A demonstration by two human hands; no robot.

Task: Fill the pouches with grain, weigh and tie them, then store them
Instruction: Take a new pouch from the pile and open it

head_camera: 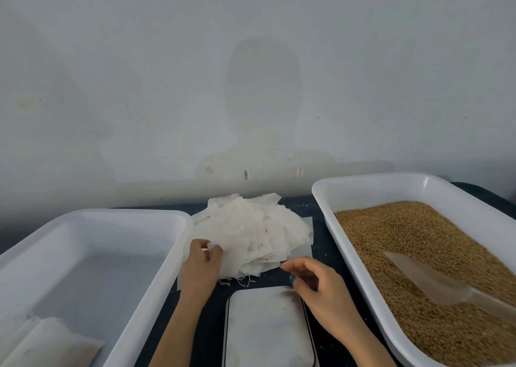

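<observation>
Left hand pinches the pouch pile — strings toward the person — right hand hovers loose, empty.

Small packing workstation, dark table against bare stained wall, white tray of bulk grain, empty pouches

We see our left grip pinching the near-left edge of the pile of empty pouches at the far middle of the desk. Our right grip hovers, fingers loosely curled, over the far right corner of the scale. The left tray holds filled pouches in its near corner. A clear scoop lies in the grain of the right tray.
</observation>
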